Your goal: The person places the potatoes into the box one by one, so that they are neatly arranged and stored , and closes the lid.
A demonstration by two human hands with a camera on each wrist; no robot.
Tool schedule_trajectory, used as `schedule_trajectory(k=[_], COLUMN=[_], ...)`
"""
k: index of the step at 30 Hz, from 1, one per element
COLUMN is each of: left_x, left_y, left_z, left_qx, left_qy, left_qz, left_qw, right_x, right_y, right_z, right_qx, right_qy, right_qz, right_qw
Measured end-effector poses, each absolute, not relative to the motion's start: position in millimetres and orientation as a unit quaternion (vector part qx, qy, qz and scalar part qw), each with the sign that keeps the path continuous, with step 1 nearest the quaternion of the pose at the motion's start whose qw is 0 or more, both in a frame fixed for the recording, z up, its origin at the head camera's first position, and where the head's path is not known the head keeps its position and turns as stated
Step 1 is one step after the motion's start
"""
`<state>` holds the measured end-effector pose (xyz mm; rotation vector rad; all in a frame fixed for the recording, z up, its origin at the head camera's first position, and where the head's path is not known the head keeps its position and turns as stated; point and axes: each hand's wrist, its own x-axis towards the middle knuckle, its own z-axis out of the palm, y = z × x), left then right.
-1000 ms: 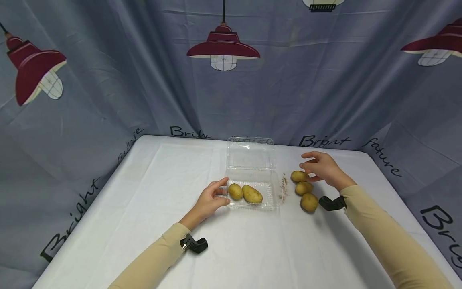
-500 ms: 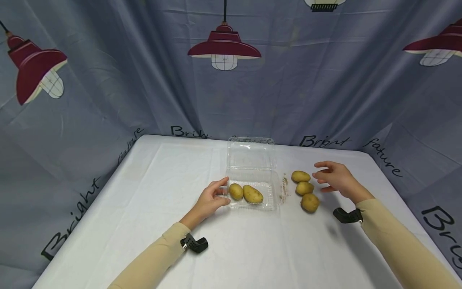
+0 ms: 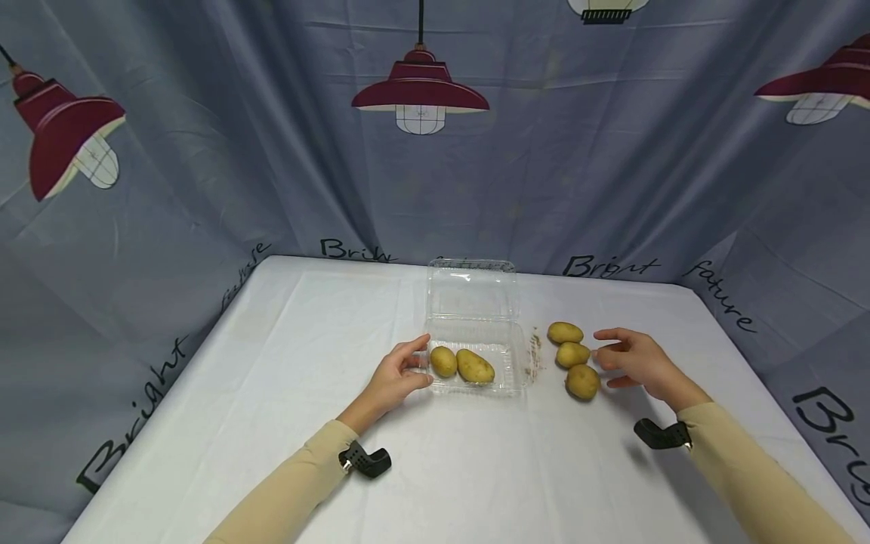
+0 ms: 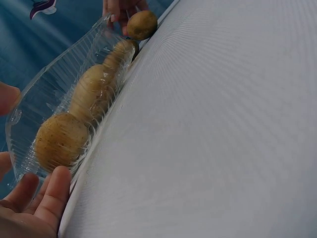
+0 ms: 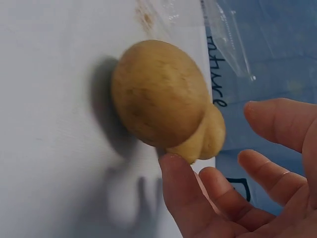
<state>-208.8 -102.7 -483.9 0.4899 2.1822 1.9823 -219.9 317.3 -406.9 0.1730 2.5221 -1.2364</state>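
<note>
A clear plastic clamshell container (image 3: 472, 296) lies on the table with its lid folded back. Inside it are a small round potato (image 3: 443, 361) and a longer potato (image 3: 475, 366), side by side. My left hand (image 3: 394, 375) rests at the container's left end, thumb and fingers spread along the wall. To the right, three loose potatoes form a short row: a far one (image 3: 565, 332), a middle one (image 3: 572, 354) and a near one (image 3: 582, 382). Just right of this row is my right hand (image 3: 639, 366), fingers loosely spread, holding nothing. In the right wrist view its fingertips overlap the near potato (image 5: 158, 94).
Brown dirt specks (image 3: 535, 355) mark the white tablecloth (image 3: 326, 332) between container and loose potatoes. A grey-blue curtain (image 3: 544, 166) printed with lamps and writing hangs behind the table and at both sides.
My right hand has drawn back from the far potato to the right, then come nearer along the row. The left hand and all the potatoes have stayed in place.
</note>
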Motion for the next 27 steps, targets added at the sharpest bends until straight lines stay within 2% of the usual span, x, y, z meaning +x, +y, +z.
schedule_trajectory(k=[27], left_x=[-209.6], left_y=[-103.1], left_z=[-485.1], left_qx=[0.167], left_qy=[0.729], left_qz=[0.660], left_qw=[0.075], right_x=[-196.0], right_y=[299.7], right_z=[-436.4], right_qx=[0.051], right_qy=[0.870], right_qz=[-0.469], right_qw=[0.141])
